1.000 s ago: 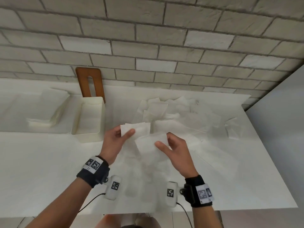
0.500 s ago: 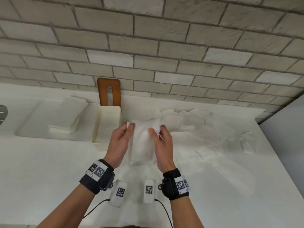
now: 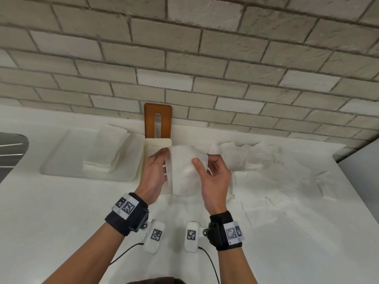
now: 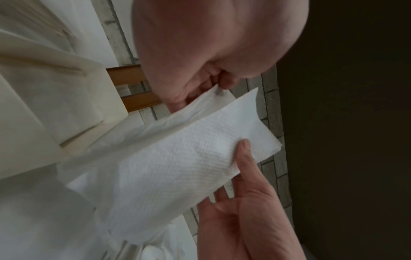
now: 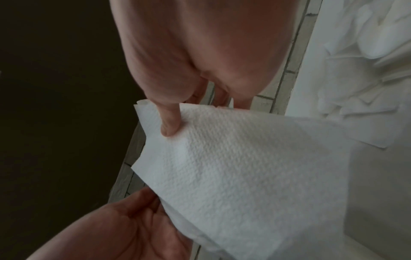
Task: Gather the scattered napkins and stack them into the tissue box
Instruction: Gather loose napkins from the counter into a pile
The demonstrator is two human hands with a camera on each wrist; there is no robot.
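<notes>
I hold a small bundle of white embossed napkins (image 3: 184,171) upright between both hands, just over the near right part of the cream tissue box (image 3: 156,144). My left hand (image 3: 164,158) pinches the bundle's left edge, thumb in front and fingers behind. My right hand (image 3: 202,167) pinches its right edge, the thumb (image 5: 170,123) pressing on the front sheet. The same napkins (image 4: 189,158) show in the left wrist view beside the box (image 4: 44,105). Several loose napkins (image 3: 266,171) lie scattered on the white counter to the right.
A brown slotted lid (image 3: 158,121) leans on the brick wall behind the box. Left of the box lies a shallow cream tray (image 3: 61,160) holding a stack of folded napkins (image 3: 106,150). A grey object (image 3: 10,148) shows at the far left edge.
The two hands brought their separate napkins together into one bundle, then carried it left toward the tissue box.
</notes>
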